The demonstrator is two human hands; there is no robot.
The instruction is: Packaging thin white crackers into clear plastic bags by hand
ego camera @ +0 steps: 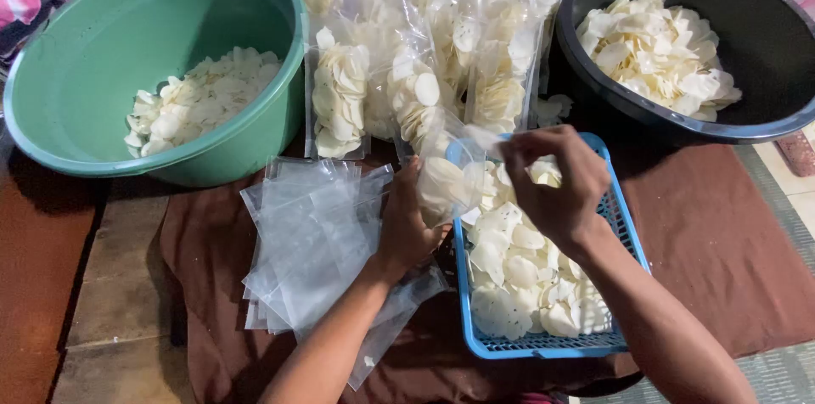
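Clear plastic is being pinched at mid-frame: a small bag, partly filled with pale chips, is being held upright from behind by the left hand, whose fingers are closed on its lower side, while the right hand is bent over its mouth, fingertips drawn together at the rim, seemingly on a chip or the bag's edge, though which cannot be told. The bag is being kept just over the near left corner of a blue basket heaped with chips. It is judged to be light, limp and slippery, its contents brittle, so it is best being gripped by the film near the top, not squeezed across the middle. Empty bags are lying at lower centre-left on a brown cloth; filled bags are lined up at top centre, between a green basin at upper left and a black basin at upper right.
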